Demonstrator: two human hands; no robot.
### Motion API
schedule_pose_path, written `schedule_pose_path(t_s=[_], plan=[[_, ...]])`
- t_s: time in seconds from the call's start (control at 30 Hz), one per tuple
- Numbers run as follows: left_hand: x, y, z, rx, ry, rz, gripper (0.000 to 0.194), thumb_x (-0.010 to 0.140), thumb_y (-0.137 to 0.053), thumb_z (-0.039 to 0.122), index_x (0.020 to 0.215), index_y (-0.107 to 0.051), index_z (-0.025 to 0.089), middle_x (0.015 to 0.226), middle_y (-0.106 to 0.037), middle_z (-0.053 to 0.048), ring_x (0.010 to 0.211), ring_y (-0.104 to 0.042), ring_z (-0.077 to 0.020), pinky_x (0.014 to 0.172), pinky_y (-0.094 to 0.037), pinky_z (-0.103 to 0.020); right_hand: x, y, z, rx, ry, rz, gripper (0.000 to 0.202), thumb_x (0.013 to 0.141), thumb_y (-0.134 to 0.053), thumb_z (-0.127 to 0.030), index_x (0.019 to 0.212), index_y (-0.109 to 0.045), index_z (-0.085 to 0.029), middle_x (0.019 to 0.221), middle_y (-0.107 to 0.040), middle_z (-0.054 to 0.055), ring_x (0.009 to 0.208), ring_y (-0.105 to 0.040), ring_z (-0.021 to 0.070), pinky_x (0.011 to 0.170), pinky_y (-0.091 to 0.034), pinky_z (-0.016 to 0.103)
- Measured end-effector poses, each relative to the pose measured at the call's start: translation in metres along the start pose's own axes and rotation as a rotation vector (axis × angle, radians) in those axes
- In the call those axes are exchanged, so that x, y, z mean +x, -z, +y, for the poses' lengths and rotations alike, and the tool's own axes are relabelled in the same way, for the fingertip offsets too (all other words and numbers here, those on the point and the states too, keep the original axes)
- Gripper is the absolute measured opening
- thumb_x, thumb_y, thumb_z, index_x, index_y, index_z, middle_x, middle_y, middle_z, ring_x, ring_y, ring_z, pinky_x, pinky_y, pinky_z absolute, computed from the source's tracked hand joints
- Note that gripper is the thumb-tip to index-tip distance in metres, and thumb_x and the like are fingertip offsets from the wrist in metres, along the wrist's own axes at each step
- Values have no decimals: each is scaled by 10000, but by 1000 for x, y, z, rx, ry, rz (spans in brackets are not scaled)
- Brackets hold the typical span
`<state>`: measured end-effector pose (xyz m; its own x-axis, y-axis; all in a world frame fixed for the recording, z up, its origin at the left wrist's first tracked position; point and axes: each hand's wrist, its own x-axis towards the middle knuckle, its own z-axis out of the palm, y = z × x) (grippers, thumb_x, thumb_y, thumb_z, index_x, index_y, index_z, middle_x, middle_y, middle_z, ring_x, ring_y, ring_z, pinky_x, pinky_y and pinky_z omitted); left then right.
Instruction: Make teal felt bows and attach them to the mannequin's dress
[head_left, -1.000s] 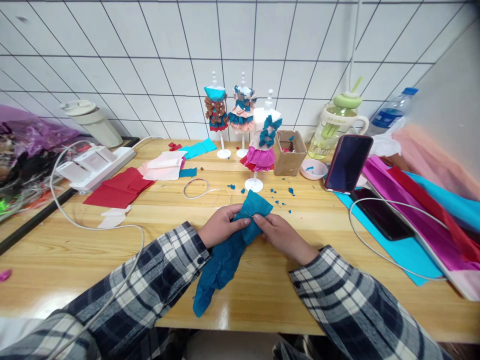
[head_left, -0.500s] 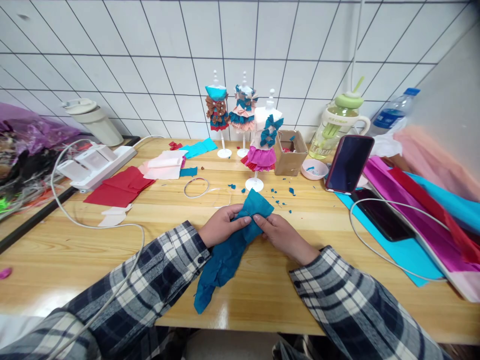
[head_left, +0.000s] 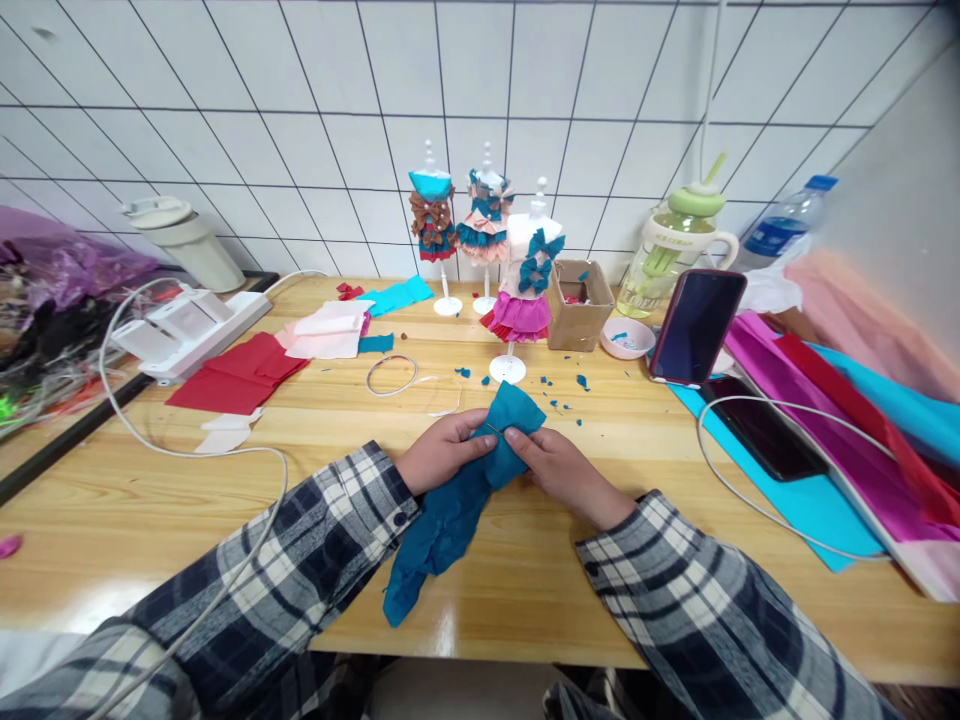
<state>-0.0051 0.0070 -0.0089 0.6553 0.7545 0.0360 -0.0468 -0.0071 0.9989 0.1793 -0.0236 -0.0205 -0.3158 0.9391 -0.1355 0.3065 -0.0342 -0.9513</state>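
A strip of teal crepe paper [head_left: 448, 520] slants across the front of the table, its long crumpled end trailing toward me on the left. My left hand [head_left: 444, 452] pinches it near its upper part, thumb on top. From the other side my right hand [head_left: 559, 465] grips the same strip, with its thumb close to my left thumb. A thin wire-like piece [head_left: 491, 428] shows on the paper between the thumbs; its kind is hard to make out. Just beyond my hands stands a small mannequin [head_left: 517, 275] in a magenta skirt with teal bows.
Two more dressed mannequins [head_left: 431, 215] stand behind, beside a cardboard box [head_left: 580, 305] and a pink bowl [head_left: 628, 338]. Red paper [head_left: 236, 370] and a power strip [head_left: 206, 335] lie left. At right are a propped phone [head_left: 697, 325], a flat phone [head_left: 765, 430] and a white cable [head_left: 739, 500].
My thumbs have parted slightly, and more of the thin piece between them shows. Both hands still hold the teal paper in nearly the same place.
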Motion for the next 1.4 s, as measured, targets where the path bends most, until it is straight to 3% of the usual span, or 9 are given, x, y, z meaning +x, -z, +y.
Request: schedule_pose_path(t_s=[0.27,0.6,1.07,1.4], plan=[[1,-1,2,94,-48,-9,392,842,-604,298,1213,-602,173,1248,-614,-81,1167,-543,-264,1024,-381,-386,0,0,-1,36,34,-9,454,871,-409,-559,736,-594,-167,709,-591,14,672,-514,147,638,-407,260],[1,-2,3,107,-44,-11,415,833,-612,326,1221,-598,178,1260,-607,-85,1174,-542,-272,1035,-374,-404,1,0,1,31,21,-25,454,873,-404,-554,649,-518,-176,591,-466,-24,564,-409,113,542,-332,240],[1,0,-2,93,-10,-21,427,837,-603,346,1227,-579,173,1228,-622,-72,1147,-551,-254,1014,-394,-391,0,1,-4,-37,-50,43,464,852,-397,-578,606,-443,-188,567,-421,-31,545,-376,108,518,-293,243],[0,1,-2,139,-19,75,473,819,-627,320,1263,-553,175,1272,-594,-96,1178,-530,-273,1029,-373,-403,-2,3,-6,123,-46,95,427,853,-420,-588,750,-537,-191,516,-388,-53,480,-361,101,469,-291,239]])
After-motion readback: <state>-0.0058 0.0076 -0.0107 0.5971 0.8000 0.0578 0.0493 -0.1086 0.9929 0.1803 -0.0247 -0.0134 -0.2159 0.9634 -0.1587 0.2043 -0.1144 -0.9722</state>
